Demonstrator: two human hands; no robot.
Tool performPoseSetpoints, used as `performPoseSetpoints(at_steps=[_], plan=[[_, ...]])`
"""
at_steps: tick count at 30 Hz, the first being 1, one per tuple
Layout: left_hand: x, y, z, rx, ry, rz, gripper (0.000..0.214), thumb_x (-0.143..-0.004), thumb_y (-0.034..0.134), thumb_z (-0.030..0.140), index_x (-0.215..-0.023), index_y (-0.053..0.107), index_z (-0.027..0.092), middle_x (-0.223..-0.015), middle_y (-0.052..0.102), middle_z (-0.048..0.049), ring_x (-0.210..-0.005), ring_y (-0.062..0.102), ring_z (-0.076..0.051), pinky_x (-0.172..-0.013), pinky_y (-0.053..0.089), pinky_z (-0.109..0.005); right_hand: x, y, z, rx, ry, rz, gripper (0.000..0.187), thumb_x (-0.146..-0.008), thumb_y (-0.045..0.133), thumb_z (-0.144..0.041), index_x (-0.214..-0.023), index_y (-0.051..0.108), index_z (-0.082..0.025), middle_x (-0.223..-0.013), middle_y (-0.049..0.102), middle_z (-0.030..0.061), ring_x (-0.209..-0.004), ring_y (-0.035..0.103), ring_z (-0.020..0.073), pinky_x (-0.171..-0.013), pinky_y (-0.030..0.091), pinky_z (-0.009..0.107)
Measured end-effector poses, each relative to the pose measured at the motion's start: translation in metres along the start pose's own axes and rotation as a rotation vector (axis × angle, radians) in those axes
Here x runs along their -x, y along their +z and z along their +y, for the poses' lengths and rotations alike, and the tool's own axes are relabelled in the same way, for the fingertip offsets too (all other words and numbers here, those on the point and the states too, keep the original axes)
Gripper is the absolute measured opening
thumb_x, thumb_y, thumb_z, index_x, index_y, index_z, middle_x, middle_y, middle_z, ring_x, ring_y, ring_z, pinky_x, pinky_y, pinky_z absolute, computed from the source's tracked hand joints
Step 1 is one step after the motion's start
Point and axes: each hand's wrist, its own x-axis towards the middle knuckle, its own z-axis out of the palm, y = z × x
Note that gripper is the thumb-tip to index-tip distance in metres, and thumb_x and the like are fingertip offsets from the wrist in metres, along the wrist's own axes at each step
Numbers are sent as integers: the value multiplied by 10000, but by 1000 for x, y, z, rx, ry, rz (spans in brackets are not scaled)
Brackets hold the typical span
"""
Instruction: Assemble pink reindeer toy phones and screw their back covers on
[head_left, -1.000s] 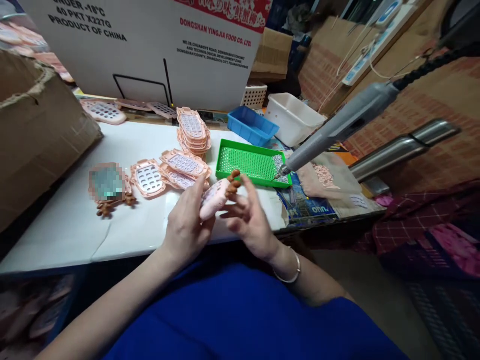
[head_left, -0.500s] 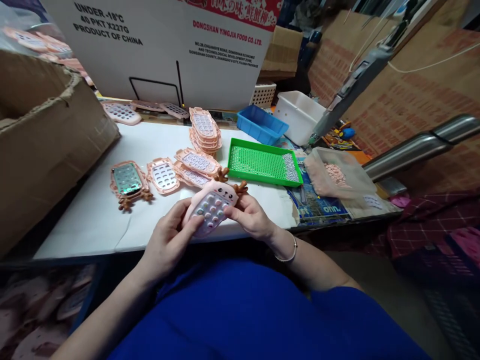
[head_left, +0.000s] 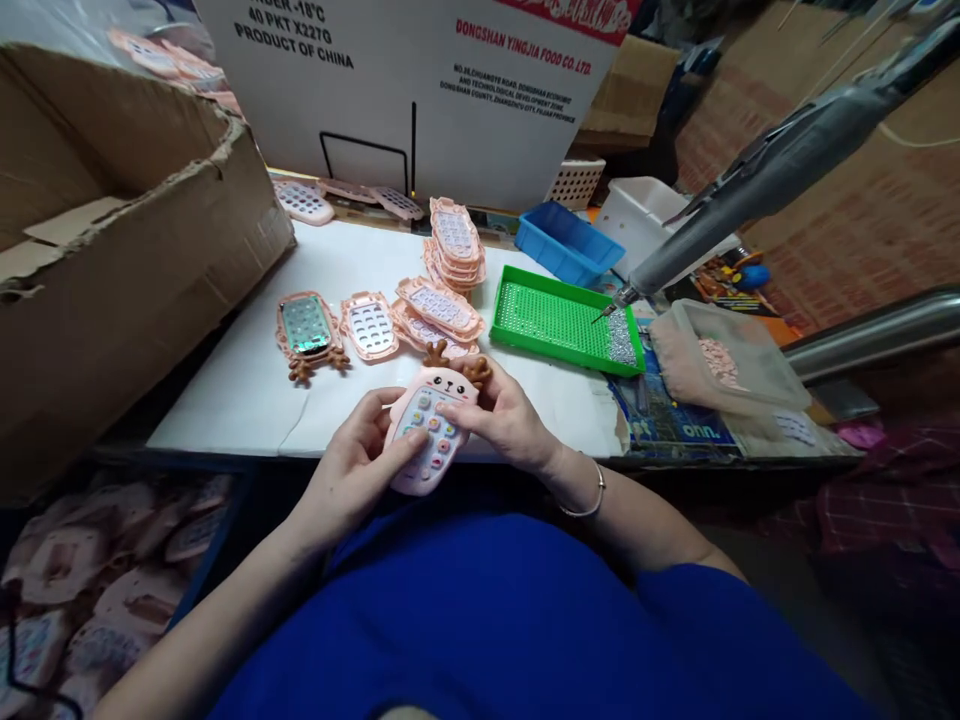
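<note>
In the upper left of the frame stood an open cardboard box (head_left: 150,270), with pink shells (head_left: 64,560) heaped in the lower left. Just right of the box, on the white tabletop (head_left: 232,420), lay a shell with a green circuit board (head_left: 306,325) and brown antlers, then a pink frame (head_left: 370,327) with rows of holes. Below these, the left hand (head_left: 364,455) gripped the left side of a pink toy phone (head_left: 427,425) at the centre, its thumb on the keys. Shell parts (head_left: 442,305) were piled behind the toy. The right hand (head_left: 510,415) pinched the toy's upper right, near an antler. Right of centre sat a green tray (head_left: 547,315) with silvery bits at its right end; a slanting screwdriver (head_left: 705,215) had its tip over it. Farther right stood a translucent tub (head_left: 772,400) containing small pink pieces.
</note>
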Motion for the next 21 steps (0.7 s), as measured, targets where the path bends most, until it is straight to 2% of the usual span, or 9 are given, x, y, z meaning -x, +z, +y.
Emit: performPoseSetpoints(at_steps=[5,7,10,12,14,16,19,21], plan=[[-4,-9,-8,68,-68,-36,488,-744,800,423,-1113,569,203,-896,741,-36,-733,698,-182,-648,546,-250,-6,5,1,77,48,-121,433,-717,763,-330,-1047,509,-208,-1038,647,36,-882,631,127,-823,568,269],[-1,-15,-7,112,-83,-15,472,-717,818,408,-1071,588,196,-845,741,-34,-690,692,-178,-613,543,-244,-7,5,1,101,70,-176,457,-750,750,-395,-1095,515,-211,-1085,642,53,-871,631,127,-769,575,261],[12,-28,3,136,-38,127,448,-656,846,367,-1004,621,197,-793,738,-30,-635,684,-183,-558,540,-247,-8,1,2,95,126,-202,510,-788,720,-502,-1163,512,-227,-1077,644,62,-819,643,125,-654,576,239],[26,-42,16,110,23,257,440,-601,859,339,-970,663,203,-784,737,-29,-620,676,-185,-543,539,-251,-9,-2,2,120,142,-166,515,-793,717,-526,-1168,528,-227,-1033,656,57,-780,649,117,-645,581,238],[40,-62,31,72,76,350,445,-546,857,300,-954,701,213,-774,736,-25,-607,662,-178,-533,527,-249,-9,-6,0,185,144,-123,477,-793,723,-519,-1131,573,-218,-1006,671,61,-765,655,119,-663,598,256],[54,-87,45,15,79,343,418,-520,830,249,-921,720,204,-742,731,-19,-586,652,-172,-524,511,-250,-10,-9,-2,257,139,-89,420,-784,734,-505,-1065,625,-213,-979,687,68,-750,662,132,-658,612,278],[76,-134,55,-125,-78,207,346,-506,823,246,-818,706,150,-675,719,-23,-536,637,-171,-496,494,-258,-11,-14,-4,324,120,-47,337,-771,751,-473,-984,678,-223,-931,705,63,-708,668,137,-642,614,284],[92,-164,50,-242,-222,225,452,-499,864,381,-854,715,146,-685,727,-22,-552,635,-169,-500,498,-253,-12,-16,-5,340,100,-21,296,-769,759,-447,-959,694,-230,-908,710,51,-689,668,127,-647,607,270]])
